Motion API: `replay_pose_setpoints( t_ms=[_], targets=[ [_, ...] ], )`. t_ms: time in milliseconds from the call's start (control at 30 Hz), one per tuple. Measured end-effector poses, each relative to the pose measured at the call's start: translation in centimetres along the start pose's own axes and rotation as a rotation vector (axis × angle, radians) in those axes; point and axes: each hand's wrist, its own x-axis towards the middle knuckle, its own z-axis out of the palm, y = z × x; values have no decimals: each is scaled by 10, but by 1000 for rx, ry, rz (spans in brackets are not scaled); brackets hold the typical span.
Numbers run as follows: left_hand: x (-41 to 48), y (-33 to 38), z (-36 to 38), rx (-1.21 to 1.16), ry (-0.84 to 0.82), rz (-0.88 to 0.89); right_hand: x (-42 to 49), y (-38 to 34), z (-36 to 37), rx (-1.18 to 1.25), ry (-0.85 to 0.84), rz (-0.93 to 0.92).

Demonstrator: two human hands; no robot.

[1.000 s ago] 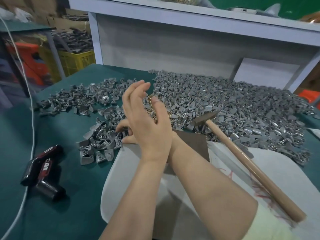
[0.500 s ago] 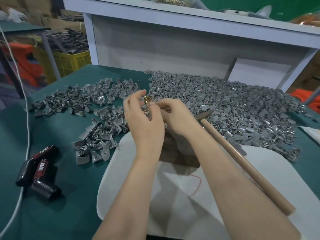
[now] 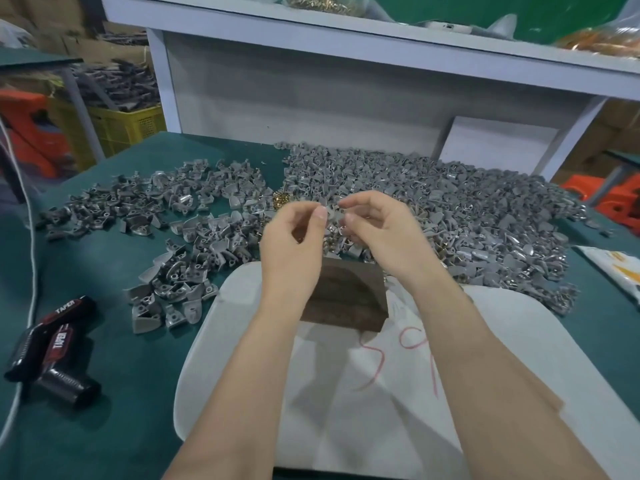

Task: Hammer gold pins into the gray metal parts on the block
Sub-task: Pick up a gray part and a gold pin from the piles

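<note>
My left hand (image 3: 294, 244) and my right hand (image 3: 381, 230) are raised side by side above the dark wooden block (image 3: 346, 299). Their fingertips meet on one small gray metal part (image 3: 333, 213), which both hands pinch; it is blurred, and I cannot make out a pin in the fingers. A small heap of gold pins (image 3: 280, 200) lies just beyond my left hand. The block stands on a white board (image 3: 519, 358). No hammer shows in this view.
A large pile of gray parts (image 3: 467, 209) fills the green table behind and to the right. Smaller heaps (image 3: 194, 209) lie to the left. Black tools (image 3: 52, 344) and a white cable (image 3: 31, 237) lie at the left; a white packet (image 3: 616, 268) lies at the right.
My right hand came out from behind the left, and both now meet on a gray part above the block. The hammer that lay at the right is out of sight.
</note>
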Motion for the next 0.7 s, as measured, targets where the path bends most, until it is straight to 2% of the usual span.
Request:
replay_pose_setpoints(
  t_ms=[67,200,367,467,700],
  targets=[
    [3,-2,-3,-92,118,-83,15,6,9,-219,3,51],
    [8,-5,-9,-275,300,-183,44,16,39,-621,-198,125],
    [10,-8,-11,-360,367,-208,75,23,77,-954,-326,217],
    [10,-8,-10,-397,372,-227,89,21,83,-1022,-406,325],
    [10,-8,-7,-424,362,-237,94,25,87,-999,-522,299]
  ],
)
